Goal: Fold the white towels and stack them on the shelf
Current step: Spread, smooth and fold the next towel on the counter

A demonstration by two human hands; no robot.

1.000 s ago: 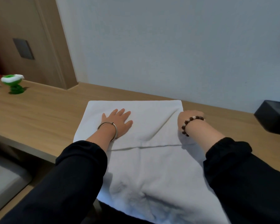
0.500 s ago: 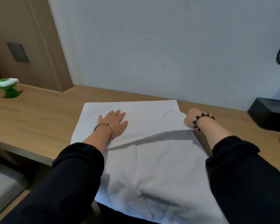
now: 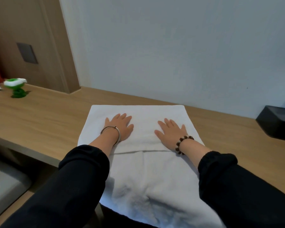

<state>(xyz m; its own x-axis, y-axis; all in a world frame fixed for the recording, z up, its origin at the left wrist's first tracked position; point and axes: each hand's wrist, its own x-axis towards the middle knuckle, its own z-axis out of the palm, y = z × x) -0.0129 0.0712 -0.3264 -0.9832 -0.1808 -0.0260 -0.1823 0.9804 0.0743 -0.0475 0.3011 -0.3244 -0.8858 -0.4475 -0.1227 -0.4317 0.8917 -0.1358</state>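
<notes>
White towel (image 3: 143,171) under left hand (image 3: 120,127), right hand (image 3: 169,134), fingers (image 3: 123,116) straight, gripping nothing, green toy (image 3: 16,87), black box (image 3: 276,124) nearby

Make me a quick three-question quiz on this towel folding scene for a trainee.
1. True or false: the left hand and the right hand both lie flat on the white towel.
2. Which wrist wears the beaded bracelet? A: left. B: right.
3. Fill in: on the wooden counter, far left of the towel, stands a ____ toy figure.

Key: 1 true; 2 B; 3 green.
</notes>
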